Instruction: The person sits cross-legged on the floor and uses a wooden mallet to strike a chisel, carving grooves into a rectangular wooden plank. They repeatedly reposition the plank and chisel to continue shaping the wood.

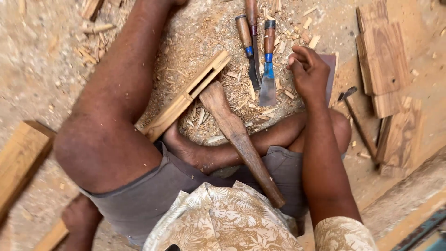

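1. The right hand [309,74] is loosely curled, fingers drawn together, resting on the sawdust-covered floor [42,69] with a thin flat dark sheet [331,69] under or behind it; whether the fingers actually pinch that sheet I cannot tell.
2. The left hand [81,216] is down at the lower left edge of the view, behind the knee, by a wooden plank [21,160]; its fingers are mostly hidden, so I cannot tell whether they are apart or closed.
3. Nearest the right hand, just to its left, lies the blue-collared chisel [268,65], blade pointing toward the person, handle away. It looks stiff and moderately heavy, with a sharp steel edge; the wooden handle is the place to take hold, never the blade.
4. Two more chisels [248,46] lie just beside it, parallel, on the shavings.
5. Further left, a wooden mallet [237,135] leans across the crossed legs, its head near the chisel tips; it seems dense and rigid, best gripped at the narrower end.
6. A grooved wooden bar [186,97] lies touching the mallet head, by the foot.
7. Flat wooden boards [383,60] are stacked toward the upper right corner of the floor, well apart from the chisels.
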